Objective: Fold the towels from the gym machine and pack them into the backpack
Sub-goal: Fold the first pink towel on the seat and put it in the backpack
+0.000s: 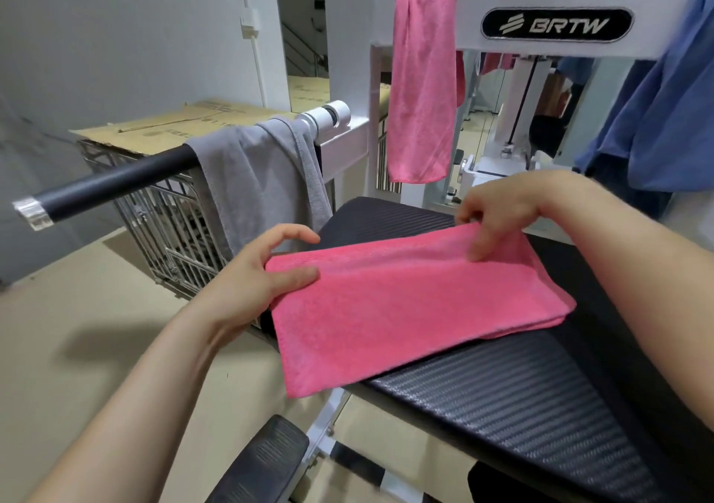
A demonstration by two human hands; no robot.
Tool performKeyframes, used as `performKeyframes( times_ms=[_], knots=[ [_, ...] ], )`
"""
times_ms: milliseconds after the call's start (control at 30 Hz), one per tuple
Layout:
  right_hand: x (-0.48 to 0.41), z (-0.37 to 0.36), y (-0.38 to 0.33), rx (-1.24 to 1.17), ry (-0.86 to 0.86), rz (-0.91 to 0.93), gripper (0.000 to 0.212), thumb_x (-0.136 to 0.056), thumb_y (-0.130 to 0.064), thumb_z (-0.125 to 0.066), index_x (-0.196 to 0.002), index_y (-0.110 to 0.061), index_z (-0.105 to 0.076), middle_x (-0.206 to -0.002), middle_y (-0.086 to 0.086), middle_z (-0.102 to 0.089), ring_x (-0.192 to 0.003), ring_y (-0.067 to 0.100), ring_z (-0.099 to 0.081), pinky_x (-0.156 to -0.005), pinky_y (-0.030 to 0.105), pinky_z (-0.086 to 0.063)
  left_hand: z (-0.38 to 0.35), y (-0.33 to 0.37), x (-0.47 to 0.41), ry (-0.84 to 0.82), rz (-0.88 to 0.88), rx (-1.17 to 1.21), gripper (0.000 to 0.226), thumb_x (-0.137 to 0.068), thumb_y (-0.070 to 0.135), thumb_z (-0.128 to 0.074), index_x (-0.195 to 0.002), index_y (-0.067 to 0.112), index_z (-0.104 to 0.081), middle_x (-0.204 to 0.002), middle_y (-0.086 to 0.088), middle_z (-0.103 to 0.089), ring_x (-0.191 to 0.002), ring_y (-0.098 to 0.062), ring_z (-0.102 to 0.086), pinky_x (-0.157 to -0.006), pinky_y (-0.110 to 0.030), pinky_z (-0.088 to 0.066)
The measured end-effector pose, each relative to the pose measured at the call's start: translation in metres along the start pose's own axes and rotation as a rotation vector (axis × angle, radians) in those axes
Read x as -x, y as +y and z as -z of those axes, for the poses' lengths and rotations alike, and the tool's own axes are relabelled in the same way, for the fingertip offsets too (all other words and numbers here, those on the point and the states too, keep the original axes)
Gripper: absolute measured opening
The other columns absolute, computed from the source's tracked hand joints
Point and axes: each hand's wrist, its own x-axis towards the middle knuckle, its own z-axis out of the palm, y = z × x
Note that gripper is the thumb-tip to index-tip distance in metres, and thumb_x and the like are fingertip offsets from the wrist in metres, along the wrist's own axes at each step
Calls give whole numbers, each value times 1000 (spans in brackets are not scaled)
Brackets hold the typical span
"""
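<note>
Left hand pinched end of pink towel; right hand pinched its far edge. Towel lay between hands on worktop. Risk: corner overhanging below left hand might drag folds askew.

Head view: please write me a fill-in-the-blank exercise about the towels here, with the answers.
1. The left hand and right hand hold a folded towel, coloured ____, on the black seat pad.
2. The draped towel on the black bar is ____.
3. The white frame bears the letters ____.
Answers: pink; grey; BRTW.
</note>
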Motion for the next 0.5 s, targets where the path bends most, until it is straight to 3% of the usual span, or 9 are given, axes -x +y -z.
performKeyframes(
  times_ms=[67, 133, 233, 300, 367, 433, 500],
  knots=[
    [-5, 13, 0, -21, -59, -49, 17, -74, -13, -77, -75, -18, -61, -71, -5, -62, -62, 10, -56, -48, 16, -42, -2, -5, 13, 18, -27, 13, 18, -82, 7, -71, -94, 19, -67, -82, -3, -64, -68, -18, -56, -54, -23, -44],
    [-17, 26, -8, 2, 50, -89, 18, -72, -4, -71, -74, -17, -59, -77, 1, -62, -61, 15, -54, -48, 22, -43, -9, -9, 32, -16, -22, 57, 10, -79, 13, -67, -89, 15, -69, -86, -5, -61, -68, -19, -50, -55, -23, -42],
    [-41, 29, -45, 282, 474, -105, 20, -76, -9, -60, -93, -20, -64, -96, 6, -65, -79, 27, -61, -70, 31, -49, -28, -11, 62, -121, 47, 139, 16, -78, 13, -61, -89, 17, -73, -87, 4, -64, -67, -12, -55, -61, -24, -51],
    [-44, 12, -84, 395, 789, -19, 26, -83, -15, -56, -108, -21, -59, -108, 7, -58, -102, 30, -56, -85, 41, -39, -41, -14, 78, -173, 69, 195, 24, -76, 8, -66, -95, 20, -75, -90, 8, -69, -74, -8, -60, -68, -22, -52],
    [-32, -14, -117, 391, 914, 153, 36, -87, -21, -53, -123, -23, -52, -117, 5, -52, -111, 27, -48, -88, 42, -37, -48, -24, 91, -222, 75, 182, 44, -75, -5, -72, -109, 22, -71, -90, 7, -71, -77, -7, -62, -71, -20, -50],
    [-6, -42, -132, 167, 705, 295, 43, -90, -35, -53, -131, -25, -49, -123, 6, -55, -116, 26, -50, -92, 40, -43, -51, -38, 99, -197, 54, 75, 64, -74, -16, -68, -120, 28, -64, -85, 8, -66, -70, -4, -58, -66, -20, -47],
    [18, -74, -132, 16, 378, 334, 54, -91, -52, -47, -137, -23, -43, -134, 8, -52, -125, 28, -48, -101, 42, -41, -50, -53, 100, -37, -178, -224, 69, -72, -10, -65, -121, 37, -60, -93, 7, -59, -76, -3, -57, -69, -21, -46]
  ],
)
